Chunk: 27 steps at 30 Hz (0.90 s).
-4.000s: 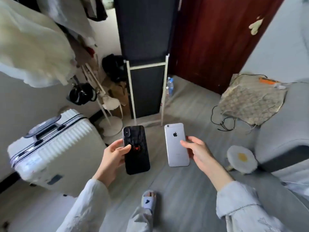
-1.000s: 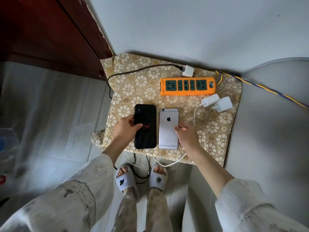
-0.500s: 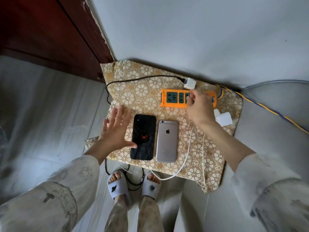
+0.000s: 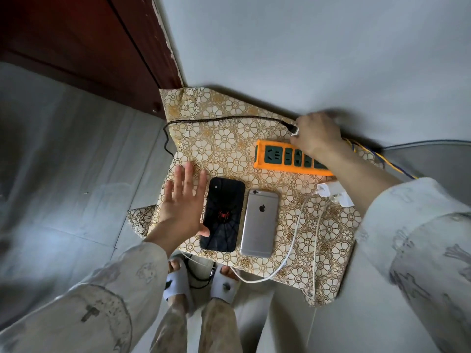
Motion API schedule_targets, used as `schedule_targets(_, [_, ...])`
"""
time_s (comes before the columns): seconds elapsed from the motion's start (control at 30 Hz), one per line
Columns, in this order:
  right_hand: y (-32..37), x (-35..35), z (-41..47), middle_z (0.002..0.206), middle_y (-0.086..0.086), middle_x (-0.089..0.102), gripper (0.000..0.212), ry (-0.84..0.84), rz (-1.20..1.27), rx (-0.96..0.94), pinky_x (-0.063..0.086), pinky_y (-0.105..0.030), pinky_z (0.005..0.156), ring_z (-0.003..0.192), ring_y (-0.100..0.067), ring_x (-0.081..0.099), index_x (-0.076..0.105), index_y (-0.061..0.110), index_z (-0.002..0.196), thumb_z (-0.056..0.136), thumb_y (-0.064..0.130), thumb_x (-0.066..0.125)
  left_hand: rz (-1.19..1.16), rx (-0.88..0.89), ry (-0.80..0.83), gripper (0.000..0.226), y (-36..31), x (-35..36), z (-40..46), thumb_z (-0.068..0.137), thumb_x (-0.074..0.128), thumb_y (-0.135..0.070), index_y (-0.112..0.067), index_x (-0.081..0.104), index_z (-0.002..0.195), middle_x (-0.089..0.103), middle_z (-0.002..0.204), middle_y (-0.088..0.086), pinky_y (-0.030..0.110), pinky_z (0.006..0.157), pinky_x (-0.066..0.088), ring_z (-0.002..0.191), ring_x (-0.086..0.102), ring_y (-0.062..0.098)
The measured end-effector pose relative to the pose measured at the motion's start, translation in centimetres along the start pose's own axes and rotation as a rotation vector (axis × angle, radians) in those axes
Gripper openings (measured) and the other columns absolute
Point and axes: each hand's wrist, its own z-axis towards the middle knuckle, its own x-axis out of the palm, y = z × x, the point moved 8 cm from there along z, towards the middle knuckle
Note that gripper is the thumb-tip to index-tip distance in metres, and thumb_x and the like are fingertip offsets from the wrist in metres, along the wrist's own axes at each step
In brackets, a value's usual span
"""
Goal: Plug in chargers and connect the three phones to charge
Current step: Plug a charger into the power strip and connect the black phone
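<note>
A floral gold cloth point(image 4: 224, 138) covers the table in the centre of the frame, against a grey wall. On it at centre right lies an orange power strip point(image 4: 274, 155), partly hidden under the right forearm. Below it, side by side and face down, lie a black phone point(image 4: 224, 212) with a red spider mark and a silver phone point(image 4: 260, 222). Two white chargers point(image 4: 331, 194) sit at right, their white cables point(image 4: 293, 240) trailing down. The left hand point(image 4: 182, 207) is spread wide, its thumb touching the black phone. The right hand point(image 4: 316, 133), at upper right, is closed around a white plug on a black cable point(image 4: 216, 120)
</note>
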Motion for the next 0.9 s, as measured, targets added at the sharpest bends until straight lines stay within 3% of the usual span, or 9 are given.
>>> schedule_targets(0.07, [0.2, -1.5, -0.6, 0.097, -0.014, 0.066, 0.033, -0.078, 0.129, -0.027, 0.047, -0.029, 0.066, 0.086, -0.027, 0.059, 0.062, 0.003, 0.104, 0.086, 0.03, 0.059, -0.005, -0.013, 0.019, 0.137, -0.2, 0.0, -0.1, 0.061, 0.071, -0.057, -0.009, -0.033, 0.135, -0.037, 0.144, 0.024, 0.051, 0.113, -0.005, 0.134, -0.028, 0.042])
schedule_targets(0.13, [-0.1, -2.4, -1.7, 0.088, -0.002, 0.065, 0.028, -0.081, 0.425, -0.013, 0.037, -0.018, 0.054, 0.073, -0.016, 0.057, 0.063, 0.009, 0.103, 0.084, 0.03, 0.062, -0.004, -0.024, 0.029, 0.137, -0.3, -0.1, -0.2, 0.061, 0.072, -0.056, -0.009, -0.033, 0.135, -0.037, 0.143, 0.024, 0.051, 0.113, -0.006, 0.134, -0.029, 0.042])
schedule_targets(0.2, [0.0, -2.0, -3.0, 0.088, 0.004, 0.066, 0.027, 0.001, 0.627, -0.01, 0.038, -0.012, 0.057, 0.074, -0.012, 0.061, 0.062, 0.014, 0.105, 0.082, 0.029, 0.064, -0.006, -0.025, 0.029, 0.136, -0.3, -0.2, -0.2, 0.062, 0.072, -0.056, -0.009, -0.033, 0.135, -0.037, 0.144, 0.023, 0.05, 0.113, -0.006, 0.134, -0.029, 0.041])
schedule_targets(0.27, [0.2, -1.1, -4.2, 0.09, 0.006, 0.066, 0.025, 0.052, 0.687, -0.007, 0.041, -0.004, 0.065, 0.078, -0.008, 0.062, 0.062, 0.017, 0.104, 0.081, 0.025, 0.066, -0.012, -0.022, 0.026, 0.136, -0.3, -0.3, -0.3, 0.062, 0.072, -0.056, -0.009, -0.033, 0.135, -0.037, 0.144, 0.023, 0.05, 0.113, -0.006, 0.135, -0.028, 0.041])
schedule_targets(0.33, [0.0, -0.4, -4.9, 0.091, 0.01, 0.063, 0.022, 0.057, 0.768, 0.009, 0.037, 0.004, 0.062, 0.08, -0.003, 0.059, 0.061, 0.018, 0.103, 0.082, 0.02, 0.065, -0.023, -0.019, 0.024, 0.136, -0.2, -0.4, -0.4, 0.062, 0.072, -0.055, -0.01, -0.033, 0.135, -0.037, 0.144, 0.022, 0.049, 0.113, -0.006, 0.135, -0.029, 0.04])
schedule_targets(0.47, [-0.5, 0.7, -5.2, 0.108, 0.008, 0.062, 0.03, 0.111, 0.933, 0.024, 0.038, -0.013, 0.084, 0.102, -0.003, 0.055, 0.059, 0.019, 0.117, 0.087, 0.016, 0.06, -0.047, -0.011, 0.017, 0.135, -0.2, -0.4, -0.4, 0.062, 0.073, -0.053, -0.012, -0.031, 0.137, -0.037, 0.145, 0.02, 0.049, 0.113, -0.006, 0.135, -0.029, 0.038])
schedule_targets(0.57, [-0.5, 1.4, -5.3, 0.119, 0.0, 0.062, 0.033, 0.128, 0.945, -0.004, 0.04, -0.029, 0.1, 0.112, -0.013, 0.056, 0.057, 0.016, 0.122, 0.089, 0.014, 0.057, -0.051, -0.009, 0.012, 0.135, -0.2, -0.4, -0.4, 0.062, 0.074, -0.053, -0.012, -0.031, 0.137, -0.038, 0.145, 0.02, 0.048, 0.114, -0.007, 0.135, -0.03, 0.038])
schedule_targets(0.7, [-0.1, 2.0, -5.5, 0.12, -0.002, 0.06, 0.037, 0.111, 1.02, -0.006, 0.043, -0.017, 0.088, 0.107, -0.009, 0.056, 0.053, 0.022, 0.124, 0.089, 0.011, 0.056, -0.05, -0.004, 0.008, 0.134, -0.2, -0.5, -0.4, 0.063, 0.073, -0.052, -0.012, -0.031, 0.136, -0.038, 0.144, 0.021, 0.047, 0.114, -0.007, 0.135, -0.03, 0.038])
schedule_targets(0.9, [-0.2, 2.5, -5.7, 0.13, -0.008, 0.056, 0.045, 0.132, 0.887, -0.036, 0.038, -0.023, 0.095, 0.114, -0.012, 0.053, 0.048, 0.017, 0.13, 0.087, 0.008, 0.058, -0.054, -0.009, 0.006, 0.134, -0.1, -0.4, -0.5, 0.063, 0.073, -0.053, -0.012, -0.032, 0.136, -0.039, 0.144, 0.02, 0.047, 0.114, -0.007, 0.135, -0.03, 0.037])
